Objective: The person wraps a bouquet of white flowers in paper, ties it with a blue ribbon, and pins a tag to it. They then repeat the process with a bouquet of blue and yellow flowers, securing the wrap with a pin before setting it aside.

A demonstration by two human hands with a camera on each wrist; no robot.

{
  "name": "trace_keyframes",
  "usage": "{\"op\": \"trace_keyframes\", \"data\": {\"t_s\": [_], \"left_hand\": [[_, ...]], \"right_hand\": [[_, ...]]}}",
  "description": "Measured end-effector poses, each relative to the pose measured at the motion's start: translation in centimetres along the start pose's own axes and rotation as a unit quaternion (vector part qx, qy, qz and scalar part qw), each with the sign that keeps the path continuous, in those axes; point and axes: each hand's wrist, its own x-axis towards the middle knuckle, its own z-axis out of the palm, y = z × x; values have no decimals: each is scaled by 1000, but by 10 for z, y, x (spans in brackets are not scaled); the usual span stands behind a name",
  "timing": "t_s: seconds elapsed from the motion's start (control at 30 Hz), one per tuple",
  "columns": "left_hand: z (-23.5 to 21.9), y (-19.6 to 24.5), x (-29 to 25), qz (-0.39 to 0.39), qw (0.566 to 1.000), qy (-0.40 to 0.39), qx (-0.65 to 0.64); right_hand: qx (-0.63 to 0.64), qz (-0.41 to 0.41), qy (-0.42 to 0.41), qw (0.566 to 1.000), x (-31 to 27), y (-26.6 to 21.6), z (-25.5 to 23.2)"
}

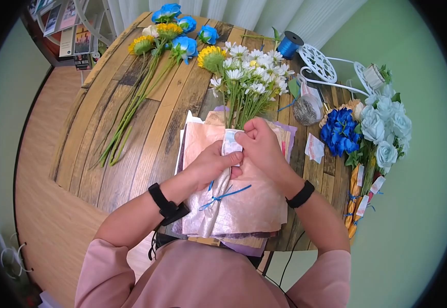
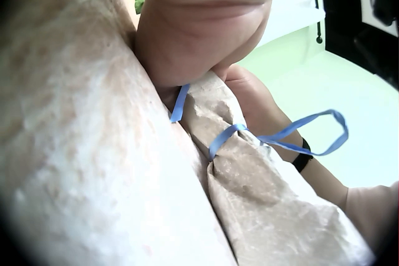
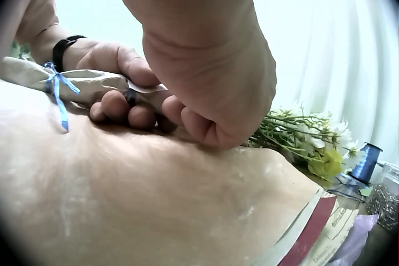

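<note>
A flower bunch with white daisies (image 1: 257, 69) lies with its stems pointing down toward a paper wrap (image 1: 214, 215), tied with a blue ribbon (image 1: 216, 198). My left hand (image 1: 214, 163) grips the upper part of this rolled wrap, its fingers curled around underneath in the right wrist view. A small white label (image 1: 231, 146) lies against the wrap between the hands. With curled fingers, my right hand (image 1: 262, 146) pinches at the label's upper edge. Below both hands is a stack of wrapping papers (image 1: 259, 205), pinkish sheet on top.
Blue roses and sunflowers (image 1: 169, 32) lie at the left on the wooden table (image 1: 131, 177). To the right are a blue ribbon spool (image 1: 289, 45), a glass jar (image 1: 308, 109), a white patterned scrap (image 1: 314, 148) and pale blue roses (image 1: 387, 123) with wrapped, labelled stems.
</note>
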Motion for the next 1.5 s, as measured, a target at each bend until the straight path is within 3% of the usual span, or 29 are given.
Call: {"op": "trace_keyframes", "data": {"t_s": [0.23, 0.33, 0.4, 0.47, 0.53, 0.63, 0.7, 0.8, 0.93, 0.97, 1.03, 1.07, 1.13, 1.23, 1.5], "left_hand": [[1, -2, 0, 34, 999, -2, 27], [1, 2, 1, 24, 999, -9, 29], [8, 10, -2, -27, 999, 28, -25], [12, 7, -4, -19, 998, 56, -4], [8, 6, -2, -22, 999, 25, -20], [12, 7, -6, -26, 998, 60, -8], [13, 9, -7, -34, 997, 64, 4], [13, 8, -6, -37, 997, 73, 18], [16, 9, -7, -33, 995, 86, 37], [16, 10, -8, -34, 995, 86, 37], [18, 11, -9, -35, 995, 89, 40], [18, 11, -9, -36, 995, 88, 43], [18, 11, -9, -39, 994, 90, 45], [17, 10, -8, -37, 993, 94, 53], [21, 12, -8, -30, 992, 107, 62]], "right_hand": [[-12, 1, 18, 1000, 6, 7, 4], [-11, -12, 31, 999, 7, 11, 9], [-38, -26, 53, 998, 3, 5, 9], [22, 48, 1, 999, -3, -11, 4], [18, -14, 3, 1000, 0, -3, 0], [25, -16, -34, 999, -17, -2, -46], [-98, -27, -36, 994, -42, -1, -99], [-277, 25, 11, 961, -88, 9, -172], [-438, 66, 24, 896, -137, 48, -214], [-436, 66, 26, 897, -144, 56, -212], [-320, 99, 25, 942, -153, 67, -208], [-318, 100, 27, 942, -153, 69, -205], [-356, 3, 73, 931, -151, 73, -198], [-386, -18, 53, 921, -145, 75, -198], [-333, 12, 43, 942, -133, 90, -210]]}}
